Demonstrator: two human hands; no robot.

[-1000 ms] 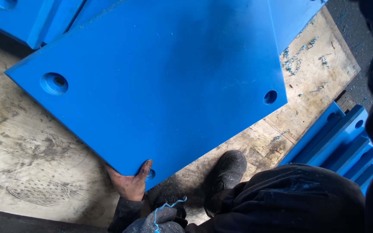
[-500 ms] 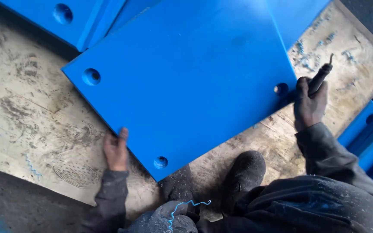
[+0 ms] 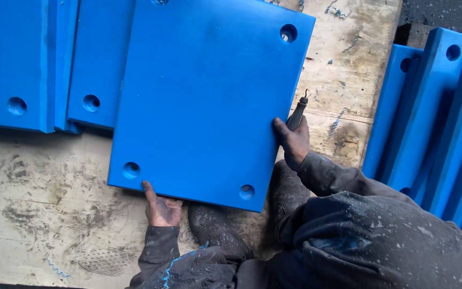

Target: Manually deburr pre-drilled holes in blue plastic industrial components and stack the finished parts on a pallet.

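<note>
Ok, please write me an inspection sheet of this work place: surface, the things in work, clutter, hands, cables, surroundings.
Surface: worn wooden board, dirty and scuffed, with blue shavings on it.
Job's things: blue plate with corner holes, lying flat on the board; slim dark tool with a hooked tip.
Clutter: blue curl of shaving near the lower left; more scraps at the top edge.
Hands: left hand at the plate's near edge, fingers on it; right hand at the plate's right edge, shut on the tool.
Cables: nothing seen.
Surroundings: more blue plates at the left, partly under the first; upright blue plates at the right; dark shoes on the board.
</note>
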